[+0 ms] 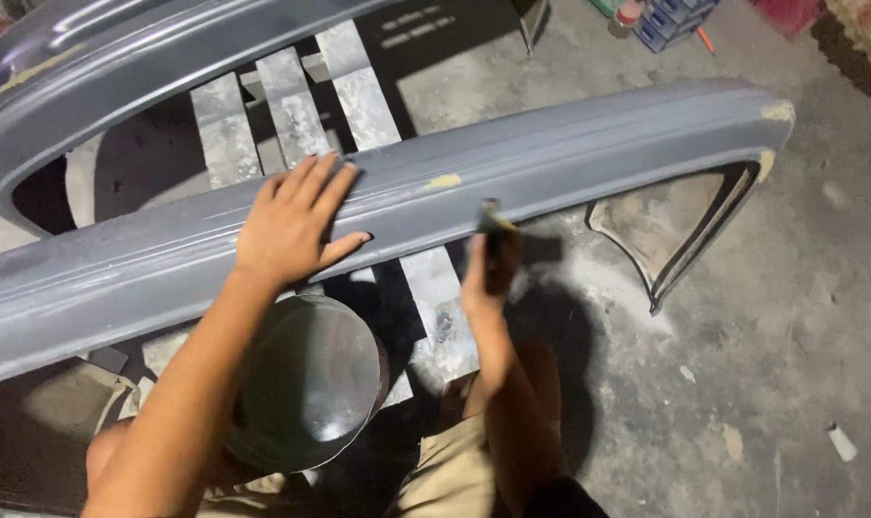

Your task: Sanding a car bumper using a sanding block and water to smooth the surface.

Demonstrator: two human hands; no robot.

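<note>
Two bare hands work on a long grey primed car body panel (pixel 569 158) that slants across the head view above wooden slats (pixel 291 110). The left hand (pixel 291 225) lies flat on the panel, fingers (pixel 313 182) spread apart. The right hand (pixel 488 273), blurred, has its fingers clamped on a small dark sanding block (pixel 493 225) touching the panel's lower edge. A round metal lid (pixel 311 379) sits near the knees on the concrete floor (pixel 742 364).

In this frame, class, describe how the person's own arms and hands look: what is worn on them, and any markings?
Both arms are bare, with no sleeves in view. The left hand and right hand wear no gloves, and no rings, watch or markings show. The right hand is blurred. Khaki shorts show below.
</note>
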